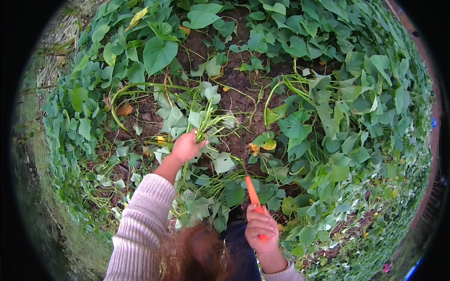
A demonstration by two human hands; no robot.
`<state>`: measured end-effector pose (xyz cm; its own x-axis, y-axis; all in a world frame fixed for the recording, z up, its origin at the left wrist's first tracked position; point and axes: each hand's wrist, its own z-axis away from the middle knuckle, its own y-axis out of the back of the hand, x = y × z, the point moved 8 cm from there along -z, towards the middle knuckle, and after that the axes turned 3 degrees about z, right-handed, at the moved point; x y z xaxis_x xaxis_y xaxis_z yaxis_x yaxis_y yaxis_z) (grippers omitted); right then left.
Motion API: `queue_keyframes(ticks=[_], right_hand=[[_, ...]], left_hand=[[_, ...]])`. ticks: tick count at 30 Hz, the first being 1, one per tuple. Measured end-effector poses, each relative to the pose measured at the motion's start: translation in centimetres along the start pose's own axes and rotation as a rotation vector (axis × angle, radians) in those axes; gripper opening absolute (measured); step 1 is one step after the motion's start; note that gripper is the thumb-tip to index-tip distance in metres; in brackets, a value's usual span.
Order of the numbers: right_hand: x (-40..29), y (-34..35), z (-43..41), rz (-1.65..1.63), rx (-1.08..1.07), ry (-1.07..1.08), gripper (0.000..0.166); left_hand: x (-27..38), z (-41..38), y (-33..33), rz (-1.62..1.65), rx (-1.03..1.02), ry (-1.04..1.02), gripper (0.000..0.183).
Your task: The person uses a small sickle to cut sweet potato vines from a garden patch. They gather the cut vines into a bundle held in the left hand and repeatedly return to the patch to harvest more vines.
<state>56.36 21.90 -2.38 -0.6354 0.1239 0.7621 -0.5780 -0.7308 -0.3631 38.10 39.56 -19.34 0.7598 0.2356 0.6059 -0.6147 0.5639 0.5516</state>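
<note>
My left hand (188, 145) is closed around a bunch of green leafy vine stems (207, 128) above the soil. My right hand (262, 228) holds the orange handle (254, 195) of a tool that points up and away from me. A thin dark part runs on from the handle's tip, hard to make out against the soil. Between the hands lie more cut-looking stems (219, 182) with leaves. A long thick vine (121, 95) curves in an arc left of my left hand.
Heart-shaped vine leaves cover the ground on all sides, with bare brown soil (242, 140) showing in the middle. Loose vines (291, 87) bend over at the right. Grass (74, 239) lies at the far left, and a brown strip (427, 193) borders the plants at the right.
</note>
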Motion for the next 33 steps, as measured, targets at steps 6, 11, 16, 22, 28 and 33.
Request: queue_keyframes(ticks=[6,11,16,22,28,33], right_hand=[[-5.5,-1.2,-0.4,1.39,0.471,0.377,0.032],[-12.2,-9.9,-18.0,2.68,0.364,0.925,0.026],[-14.2,-12.8,-28.7,2.839,0.747,0.761,0.031],[-10.9,-8.1,-24.5,2.049,0.489,0.168,0.021],[-9.0,-7.9,-10.9,2.026,0.595,0.018,0.027],[-9.2,-8.4,-1.6,2.089,0.671,0.046,0.029]], left_hand=[[-18.9,17.1,14.9,-0.191,0.25,0.302,0.039],[-26.6,40.8,21.4,-0.497,0.243,0.629,0.046],[-30.2,51.6,16.9,-0.046,0.321,0.904,0.041],[-25.7,41.3,8.0,0.146,0.173,0.523,0.027],[-20.3,31.1,4.6,0.285,0.191,0.392,0.03],[-14.5,24.9,8.6,0.237,0.216,0.352,0.022]])
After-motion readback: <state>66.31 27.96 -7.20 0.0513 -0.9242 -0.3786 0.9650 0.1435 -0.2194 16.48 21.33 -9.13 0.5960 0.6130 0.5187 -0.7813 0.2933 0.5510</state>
